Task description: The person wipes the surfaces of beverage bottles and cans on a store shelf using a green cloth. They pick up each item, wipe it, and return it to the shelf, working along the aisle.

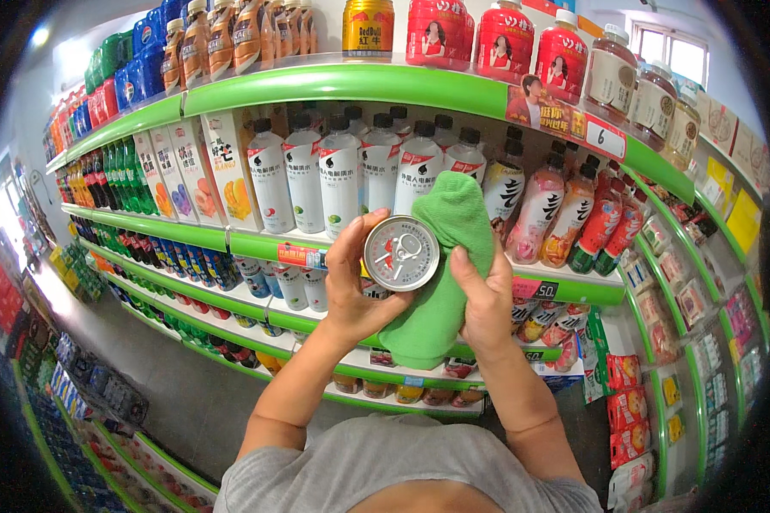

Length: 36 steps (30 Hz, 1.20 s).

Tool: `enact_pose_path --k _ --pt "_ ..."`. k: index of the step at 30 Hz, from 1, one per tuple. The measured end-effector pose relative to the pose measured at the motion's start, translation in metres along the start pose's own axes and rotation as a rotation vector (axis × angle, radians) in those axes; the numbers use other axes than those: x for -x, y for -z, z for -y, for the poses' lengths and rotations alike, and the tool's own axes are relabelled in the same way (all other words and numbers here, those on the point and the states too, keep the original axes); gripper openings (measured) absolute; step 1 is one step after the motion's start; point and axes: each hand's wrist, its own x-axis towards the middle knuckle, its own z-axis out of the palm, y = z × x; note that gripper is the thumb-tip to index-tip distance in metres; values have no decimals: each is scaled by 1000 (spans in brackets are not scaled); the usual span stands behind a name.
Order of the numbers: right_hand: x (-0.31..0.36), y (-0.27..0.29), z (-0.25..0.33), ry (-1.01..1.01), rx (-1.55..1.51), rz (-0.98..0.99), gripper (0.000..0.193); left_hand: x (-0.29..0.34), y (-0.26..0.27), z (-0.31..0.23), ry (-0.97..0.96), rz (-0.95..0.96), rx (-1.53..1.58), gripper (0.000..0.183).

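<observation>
The left hand (351, 278) wraps round a drink can (401, 253), its silver top facing up, while the right hand (486, 303) pinches a soft green cloth (443, 282) against its side. The can is probably full and heavy, smooth and slippery, best gripped round its wall, held chest-high before the drinks shelf (351, 85)

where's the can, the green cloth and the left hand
can (401, 253): head view, on its silver pull-tab top
green cloth (441, 291): head view, on the fold beside the can
left hand (351, 286): head view, on the palm gripping the can
</observation>
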Motion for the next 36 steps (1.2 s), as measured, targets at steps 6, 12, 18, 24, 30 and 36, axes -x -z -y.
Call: enact_pose_path --k 6,12,18,24,30,36 --pt "3 -1 0 -43 34 -8 32 7 -1 3 37 18 31 98" --pt "6 -1 -2 33 130 21 35 9 -3 1 17 12 6 97" --pt "5 5 -2 19 112 58 39 11 -4 6 -38 6 -16 93" --pt "8 11 6 430 751 275 50 11 0 -4 -7 44 -29 94" --pt "0 4 32 644 1180 646 50 11 4 -9 -46 98 -306 89" --pt "-6 21 33 676 981 620 48 10 5 -8 90 -1 -3 94"
